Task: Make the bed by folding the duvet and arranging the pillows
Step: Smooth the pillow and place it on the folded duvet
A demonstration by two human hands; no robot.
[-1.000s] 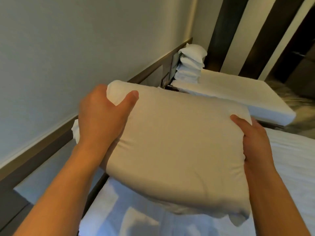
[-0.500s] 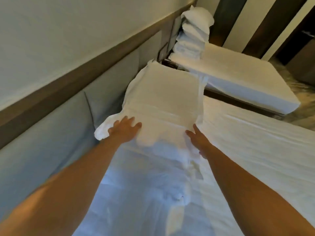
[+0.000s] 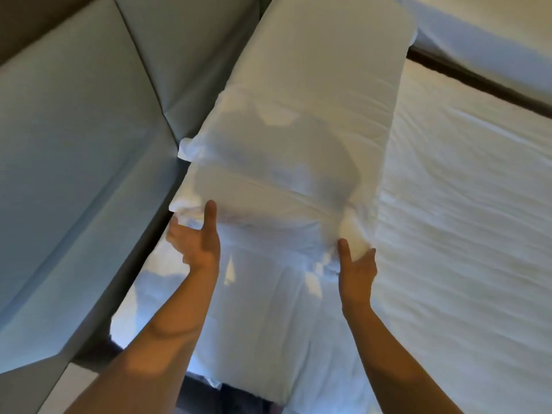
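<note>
A white pillow [image 3: 283,174] lies flat along the padded headboard [image 3: 89,138], in line with a second white pillow [image 3: 328,55] beyond it. More white bedding [image 3: 257,324] lies under my forearms. My left hand [image 3: 194,243] is at the pillow's near left corner, thumb up against its edge and fingers spread apart. At the near right corner my right hand [image 3: 357,267] also has its thumb raised, its fingers beside the bunched fabric. Neither hand grips anything. The white duvet [image 3: 466,234] covers the mattress to the right.
The grey padded headboard panels run along the left. A dark gap [image 3: 478,82] separates this bed from a neighbouring white bed [image 3: 493,34] at the top right. A dark floor strip [image 3: 215,392] shows at the bottom.
One second ago both hands carried the pillow in the air. It was then laid down against the headboard, and my hands have drawn back from its top to its near corners.
</note>
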